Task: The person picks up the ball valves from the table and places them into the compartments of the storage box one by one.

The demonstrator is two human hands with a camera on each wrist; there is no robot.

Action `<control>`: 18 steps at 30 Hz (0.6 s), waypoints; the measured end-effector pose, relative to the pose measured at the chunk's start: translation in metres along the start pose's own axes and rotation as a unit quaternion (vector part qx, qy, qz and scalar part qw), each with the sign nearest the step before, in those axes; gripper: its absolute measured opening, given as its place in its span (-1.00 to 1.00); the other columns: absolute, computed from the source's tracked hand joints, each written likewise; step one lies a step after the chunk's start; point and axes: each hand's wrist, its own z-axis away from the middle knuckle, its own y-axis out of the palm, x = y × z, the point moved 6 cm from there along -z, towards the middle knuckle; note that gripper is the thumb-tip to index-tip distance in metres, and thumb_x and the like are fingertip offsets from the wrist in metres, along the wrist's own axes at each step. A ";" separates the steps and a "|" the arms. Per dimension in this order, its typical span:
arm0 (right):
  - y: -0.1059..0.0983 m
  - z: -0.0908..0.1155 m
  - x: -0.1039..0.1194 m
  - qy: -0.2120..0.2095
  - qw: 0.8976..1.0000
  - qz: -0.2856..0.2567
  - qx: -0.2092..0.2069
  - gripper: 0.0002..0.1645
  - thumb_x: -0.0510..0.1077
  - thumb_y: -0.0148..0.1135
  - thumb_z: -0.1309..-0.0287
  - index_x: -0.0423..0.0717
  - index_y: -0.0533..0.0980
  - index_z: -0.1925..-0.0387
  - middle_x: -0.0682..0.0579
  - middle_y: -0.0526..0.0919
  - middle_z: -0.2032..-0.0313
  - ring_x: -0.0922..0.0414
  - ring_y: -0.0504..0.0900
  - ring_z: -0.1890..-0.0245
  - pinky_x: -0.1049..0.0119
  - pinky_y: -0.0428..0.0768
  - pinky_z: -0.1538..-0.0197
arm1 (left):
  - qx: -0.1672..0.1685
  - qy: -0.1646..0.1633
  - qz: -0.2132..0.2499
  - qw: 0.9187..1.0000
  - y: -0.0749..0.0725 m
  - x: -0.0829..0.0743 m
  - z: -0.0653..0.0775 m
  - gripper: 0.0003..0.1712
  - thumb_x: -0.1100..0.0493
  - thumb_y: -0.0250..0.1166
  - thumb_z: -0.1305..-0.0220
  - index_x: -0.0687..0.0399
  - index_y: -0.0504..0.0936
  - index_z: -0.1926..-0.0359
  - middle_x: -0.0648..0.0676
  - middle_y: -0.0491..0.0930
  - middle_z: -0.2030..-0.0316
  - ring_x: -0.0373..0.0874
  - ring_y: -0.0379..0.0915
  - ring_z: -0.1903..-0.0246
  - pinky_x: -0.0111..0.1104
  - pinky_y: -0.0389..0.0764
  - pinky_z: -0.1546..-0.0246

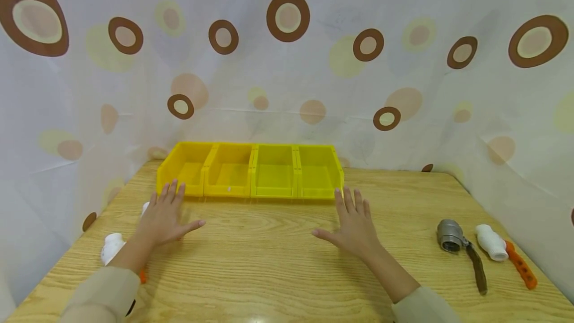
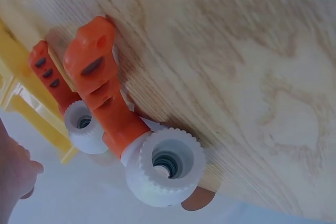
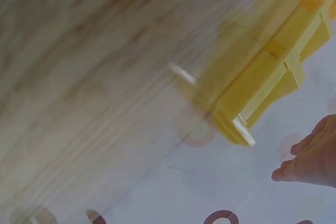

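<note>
My left hand (image 1: 162,222) is held over the left part of the wooden table, fingers spread and thumb out, holding nothing. Beneath and beside it lie two white plastic ball valves with orange handles. The nearer valve (image 2: 167,166) and the farther valve (image 2: 86,135) both show in the left wrist view; in the head view the hand and forearm partly hide them. My right hand (image 1: 355,226), also with spread fingers and nothing in it, hovers right of centre. Its fingertips overlap the front right corner of a row of yellow bins (image 1: 274,196) in the head view.
On the right side of the table (image 1: 251,273) lie a metal ball valve (image 1: 450,236) with a brown handle and another white ball valve (image 1: 491,242) with an orange handle. A patterned curtain (image 1: 287,74) hangs behind and along the sides.
</note>
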 end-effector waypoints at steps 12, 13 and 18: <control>0.011 -0.015 -0.001 0.015 0.999 0.000 0.029 0.29 0.43 0.14 0.05 -0.28 -0.16 -0.41 -0.35 -0.16 -0.41 -0.30 -0.30 -0.41 -0.25 -0.21 -0.38 | 0.029 -0.023 0.029 0.999 0.003 0.005 -0.008 0.22 -0.44 0.05 -0.10 0.47 -0.11 -0.38 0.47 -0.18 -0.38 0.37 -0.22 -0.37 0.26 -0.20 -0.30; 0.012 -0.016 0.000 0.014 0.999 -0.002 0.031 0.29 0.43 0.14 0.04 -0.29 -0.15 -0.41 -0.35 -0.17 -0.41 -0.30 -0.30 -0.41 -0.25 -0.21 -0.38 | 0.030 -0.025 0.028 0.999 0.004 0.006 -0.009 0.22 -0.44 0.05 -0.10 0.48 -0.11 -0.37 0.47 -0.18 -0.38 0.38 -0.22 -0.36 0.26 -0.20 -0.30; 0.016 -0.022 0.002 0.014 0.999 -0.001 0.043 0.28 0.44 0.11 0.02 -0.30 -0.15 -0.41 -0.33 -0.17 -0.41 -0.29 -0.31 -0.42 -0.24 -0.21 -0.39 | 0.037 -0.035 0.026 0.998 0.008 0.007 -0.013 0.22 -0.44 0.04 -0.12 0.50 -0.11 -0.37 0.49 -0.15 -0.37 0.43 -0.22 -0.34 0.26 -0.20 -0.29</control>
